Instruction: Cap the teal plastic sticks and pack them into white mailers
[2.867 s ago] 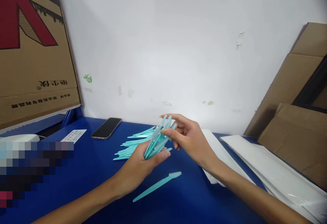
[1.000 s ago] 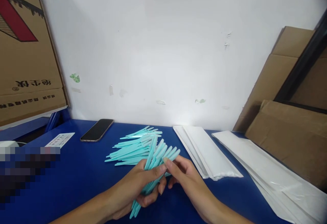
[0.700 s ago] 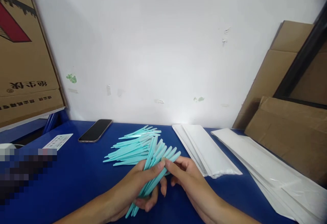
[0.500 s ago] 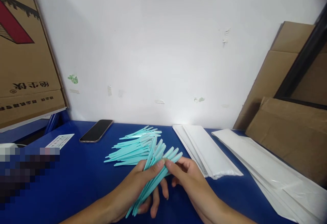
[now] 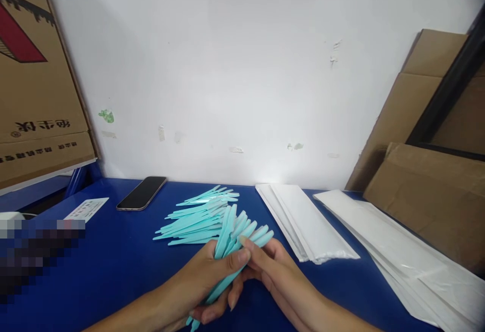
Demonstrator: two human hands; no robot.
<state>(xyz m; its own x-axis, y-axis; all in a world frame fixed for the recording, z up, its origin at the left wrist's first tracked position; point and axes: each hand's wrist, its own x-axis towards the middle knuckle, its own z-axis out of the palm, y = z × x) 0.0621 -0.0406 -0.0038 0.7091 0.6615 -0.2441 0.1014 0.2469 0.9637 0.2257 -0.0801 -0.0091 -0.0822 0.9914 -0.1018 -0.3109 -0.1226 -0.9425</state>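
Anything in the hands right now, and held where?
A fanned bunch of teal sticks: the left hand grips it around the middle, and the right hand pinches it nearer the spread far ends.

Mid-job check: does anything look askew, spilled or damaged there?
Nothing looks spilled. The wall bears ragged tape scraps, apparently leftovers; printing on the carton at far left looks inverted. The turquoise sticks in the left hand and right hand fan unevenly.
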